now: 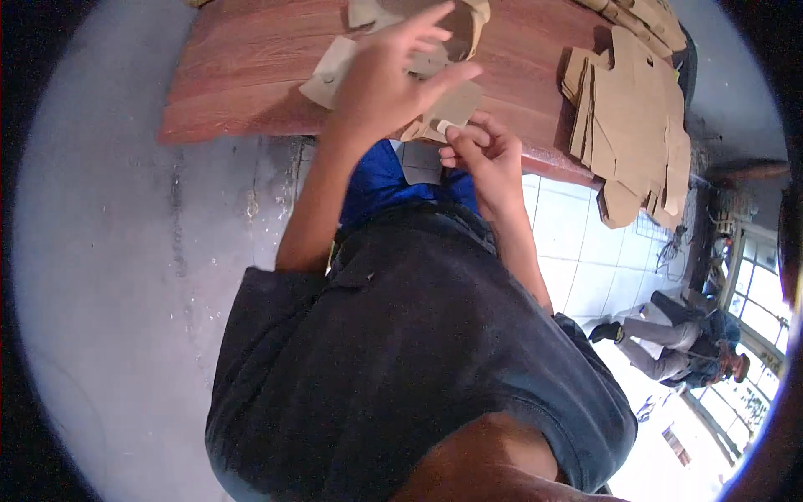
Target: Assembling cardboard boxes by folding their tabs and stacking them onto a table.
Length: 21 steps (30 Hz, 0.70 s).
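Observation:
A brown cardboard box [456, 107], partly unfolded with its flaps out, lies at the near edge of the reddish wooden table. Over it reaches my left hand [393, 75], fingers spread and nothing held in them, hiding much of the cardboard. My right hand [489, 155] is at the box's near right flap, thumb and fingers pinched together on a small white piece [443, 126]. Whether that piece is stuck to the flap or loose cannot be made out. Left of my left wrist, another flap [324, 75] with a small round mark sticks out.
Flat cardboard blanks [627, 117] are stacked at the table's right end, overhanging its edge. More folded cardboard [640, 21] lies behind them. The wooden table [242, 75] ends just in front of my body. A person [682, 339] sits at the far right near windows.

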{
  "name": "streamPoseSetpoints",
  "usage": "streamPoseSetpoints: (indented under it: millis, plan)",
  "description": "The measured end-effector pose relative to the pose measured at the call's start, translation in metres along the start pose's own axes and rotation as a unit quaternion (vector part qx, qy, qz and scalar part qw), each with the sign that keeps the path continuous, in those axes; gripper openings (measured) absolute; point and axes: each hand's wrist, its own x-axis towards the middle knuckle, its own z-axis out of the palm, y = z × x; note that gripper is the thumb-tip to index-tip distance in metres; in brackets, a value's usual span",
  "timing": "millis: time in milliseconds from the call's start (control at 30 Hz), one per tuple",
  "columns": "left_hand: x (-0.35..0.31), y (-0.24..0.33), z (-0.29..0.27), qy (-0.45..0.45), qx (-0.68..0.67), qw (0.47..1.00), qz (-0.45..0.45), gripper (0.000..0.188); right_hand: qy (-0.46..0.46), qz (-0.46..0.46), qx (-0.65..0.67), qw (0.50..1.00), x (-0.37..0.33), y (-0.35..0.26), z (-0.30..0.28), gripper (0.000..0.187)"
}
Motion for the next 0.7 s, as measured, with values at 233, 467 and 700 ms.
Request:
streamPoseSetpoints:
  millis: [233,467,700]
  plan:
    - [-0.07,0.02,-0.046,-0.21,0.094,0.97,-0.08,0.032,0.004,0.03,0.033,0.999,0.003,0.006,-0.007,0.035]
    - [-0.08,0.013,-0.016,-0.118,-0.047,0.968,-0.218,0.012,-0.012,-0.025,-0.011,1.0,-0.002,0.012,0.003,0.035]
    - [-0.093,-0.01,-0.012,-0.097,-0.172,0.955,-0.223,0.016,-0.023,-0.066,-0.07,0.995,0.003,0.02,0.0,0.034]
